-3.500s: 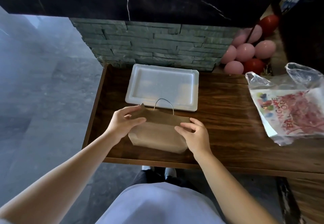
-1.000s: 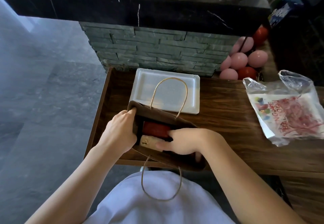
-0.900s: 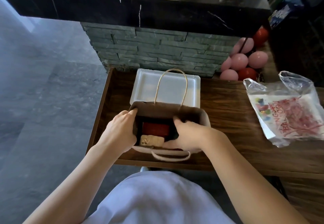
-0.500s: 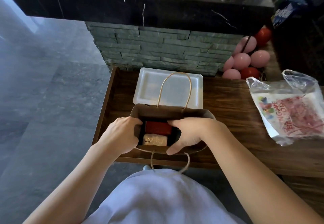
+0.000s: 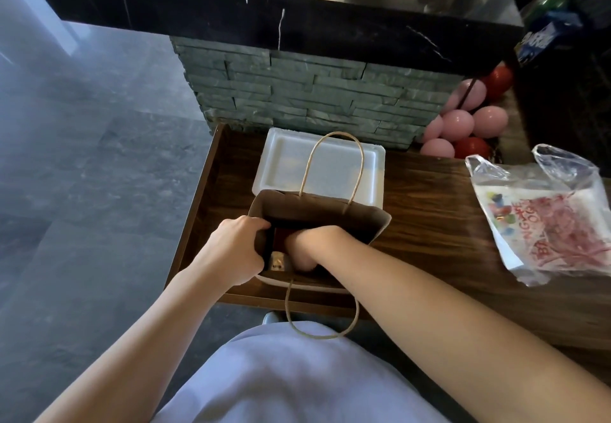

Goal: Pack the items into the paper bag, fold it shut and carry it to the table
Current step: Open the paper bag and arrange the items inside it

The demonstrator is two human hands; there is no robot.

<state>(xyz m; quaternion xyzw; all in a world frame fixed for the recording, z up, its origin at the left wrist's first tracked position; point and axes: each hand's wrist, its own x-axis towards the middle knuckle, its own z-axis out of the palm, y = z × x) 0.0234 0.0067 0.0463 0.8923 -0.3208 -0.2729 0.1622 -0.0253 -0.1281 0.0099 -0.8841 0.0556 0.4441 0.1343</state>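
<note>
- Wood counter (image 5: 429, 224) fills the mid frame, stone wall behind it. My view looks down over my own arms.
- Clear plastic bag (image 5: 545, 221) w/ red print lies at far right, well apart from the work.
- White foam tray (image 5: 330, 164) sits behind the paper bag, touching or just beside it; looks empty.
- Paper bag (image 5: 317, 214) stands upright at the counter's near edge, mouth open toward me. Long axis runs left-right. One handle stands up at the back, the other hangs off the front.
- L hand (image 5: 234, 250) pinches the bag's left rim, holding the mouth open.
- R hand (image 5: 310, 247) is down inside the mouth, fingers hidden, so can't tell if it's gripping anything.
- Red item (image 5: 281, 237) and a pale item (image 5: 277, 262) show inside, directly under and left of the R hand.
- My guess: packing's nearly done. R hand must come straight up and out before the top gets folded down along the long axis.
</note>
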